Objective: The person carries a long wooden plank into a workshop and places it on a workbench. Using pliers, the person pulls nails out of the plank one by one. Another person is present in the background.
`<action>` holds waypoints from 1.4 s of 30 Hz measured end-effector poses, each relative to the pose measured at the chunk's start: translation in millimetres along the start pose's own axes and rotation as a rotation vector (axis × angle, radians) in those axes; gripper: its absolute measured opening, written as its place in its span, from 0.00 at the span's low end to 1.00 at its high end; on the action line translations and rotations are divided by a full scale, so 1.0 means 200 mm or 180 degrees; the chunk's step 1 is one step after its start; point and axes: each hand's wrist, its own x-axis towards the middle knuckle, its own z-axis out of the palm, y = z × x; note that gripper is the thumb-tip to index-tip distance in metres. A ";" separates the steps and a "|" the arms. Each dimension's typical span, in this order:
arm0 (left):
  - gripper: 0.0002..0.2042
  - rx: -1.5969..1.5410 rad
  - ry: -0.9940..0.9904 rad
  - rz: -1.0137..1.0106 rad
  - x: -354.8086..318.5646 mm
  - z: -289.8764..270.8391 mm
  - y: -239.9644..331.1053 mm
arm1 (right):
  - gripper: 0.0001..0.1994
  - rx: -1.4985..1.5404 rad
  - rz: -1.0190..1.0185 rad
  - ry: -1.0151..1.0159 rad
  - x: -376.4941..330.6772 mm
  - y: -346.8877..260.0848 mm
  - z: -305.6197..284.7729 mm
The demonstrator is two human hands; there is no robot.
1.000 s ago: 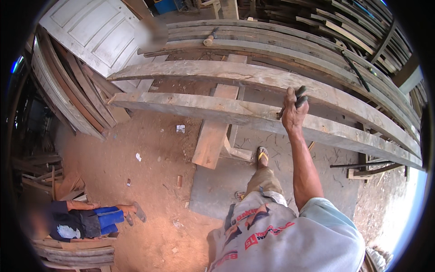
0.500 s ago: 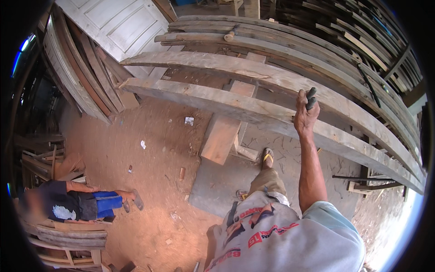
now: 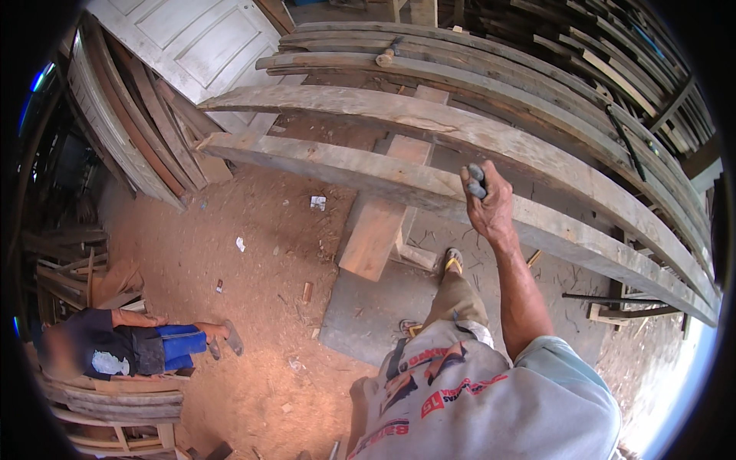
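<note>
My right hand (image 3: 491,205) is closed in a fist over the nearer of two long wooden beams (image 3: 337,161). Two dark, rounded handle ends of a tool (image 3: 475,180) stick out of the fist on its left side. The tool's working end is hidden, and I cannot tell whether it touches the wood. Behind this beam, separated by a narrow gap, runs the second weathered beam (image 3: 345,100). A reddish wooden block (image 3: 374,244) lies crosswise under the beams. My left hand is out of sight.
More planks (image 3: 460,69) lie stacked beyond the beams, with a black bar (image 3: 626,142) across them. A white panelled door (image 3: 207,46) leans at the back left. Another person (image 3: 138,341) sits at the lower left. Thin scraps litter a grey floor sheet (image 3: 360,314).
My right hand has shifted left along the nearer beam and turned, so the tool's handle ends now point left. The beams and the seated person look unmoved.
</note>
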 end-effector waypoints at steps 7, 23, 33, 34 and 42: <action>0.14 -0.3080 0.0729 -0.1217 0.37 -0.23 0.34 | 0.16 0.0336 -0.0092 0.0210 -0.02 0.06 -0.03; 0.29 0.0086 0.1715 0.1385 1.40 -1.03 2.15 | 0.13 0.1296 -0.0558 -0.0611 0.10 0.21 -0.13; 0.25 0.0762 0.1618 0.1629 1.54 -0.96 2.24 | 0.13 0.2091 -0.0461 -0.1227 0.26 0.32 -0.18; 0.24 0.0693 0.1599 0.1664 1.55 -0.95 2.23 | 0.13 0.2063 -0.0490 -0.1351 0.25 0.34 -0.18; 0.24 0.0307 0.1691 0.1878 1.54 -0.89 2.16 | 0.22 0.1547 -0.0480 -0.1183 0.13 0.28 -0.18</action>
